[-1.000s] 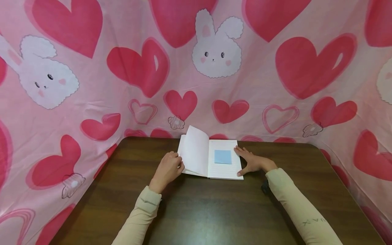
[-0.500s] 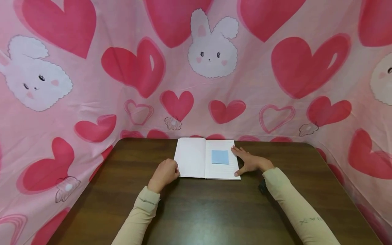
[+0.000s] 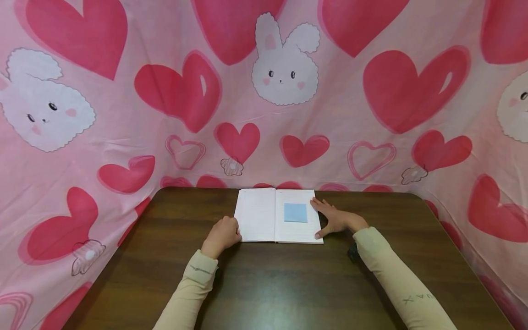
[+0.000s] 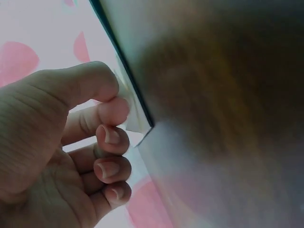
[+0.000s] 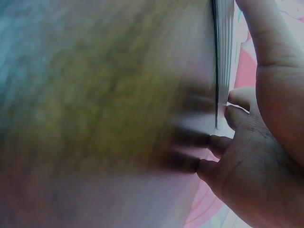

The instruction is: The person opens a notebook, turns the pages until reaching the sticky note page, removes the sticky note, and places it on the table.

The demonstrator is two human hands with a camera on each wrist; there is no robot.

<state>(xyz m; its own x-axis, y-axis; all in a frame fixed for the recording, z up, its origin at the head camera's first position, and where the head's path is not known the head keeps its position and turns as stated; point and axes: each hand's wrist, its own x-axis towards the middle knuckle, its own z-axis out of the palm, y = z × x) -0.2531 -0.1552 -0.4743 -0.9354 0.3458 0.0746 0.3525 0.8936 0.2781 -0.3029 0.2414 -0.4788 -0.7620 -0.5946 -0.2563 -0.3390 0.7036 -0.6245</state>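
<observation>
An open notebook (image 3: 256,220) lies flat on the table, its pages white and faintly lined. On the right-hand page sits a square blue sticky note (image 3: 295,213). My left hand (image 3: 223,234) is at the lower left corner of the notebook; in the left wrist view its thumb and curled index finger pinch a page (image 4: 135,121) at that corner, the other fingers folded in. Spread across the notebook's right edge, my right hand (image 3: 336,219) rests with its fingertips on the upper part of the page and its thumb near the lower corner.
The dark brown wooden table (image 3: 272,284) extends toward me and to both sides. Behind it and at the sides hangs a pink cloth (image 3: 342,114) with hearts and rabbits. The notebook lies near the table's far edge.
The raised left page has come down flat on the left side, and my left hand has lowered with it to the corner. My right hand holds its place on the notebook.
</observation>
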